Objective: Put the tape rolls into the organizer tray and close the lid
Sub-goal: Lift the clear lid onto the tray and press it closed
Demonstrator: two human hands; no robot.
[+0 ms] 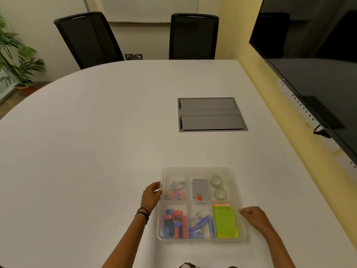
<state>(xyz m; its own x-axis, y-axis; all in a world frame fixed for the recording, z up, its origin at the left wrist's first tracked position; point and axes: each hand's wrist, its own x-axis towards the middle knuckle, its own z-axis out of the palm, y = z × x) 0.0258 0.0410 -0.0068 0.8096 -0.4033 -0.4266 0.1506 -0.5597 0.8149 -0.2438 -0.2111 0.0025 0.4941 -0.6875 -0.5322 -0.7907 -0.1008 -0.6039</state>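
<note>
The clear organizer tray (236,192) sits on the white table close to me. A translucent lid (199,172) lies over it, so the contents look hazy. Two clear tape rolls (216,180) (220,194) lie one behind the other in the far right compartment. My left hand (151,194) pinches the lid's left edge near the far corner. At the right edge, level with the near compartments, my right hand (255,217) has its curled fingertips on the rim.
Other compartments hold coloured paper clips (176,191), a grey stapler (200,189), red and blue binder clips (174,223), staple boxes (201,225) and green sticky notes (225,221). A grey cable hatch (211,114) is set into the table. Two black chairs stand beyond; a screen hangs on the right.
</note>
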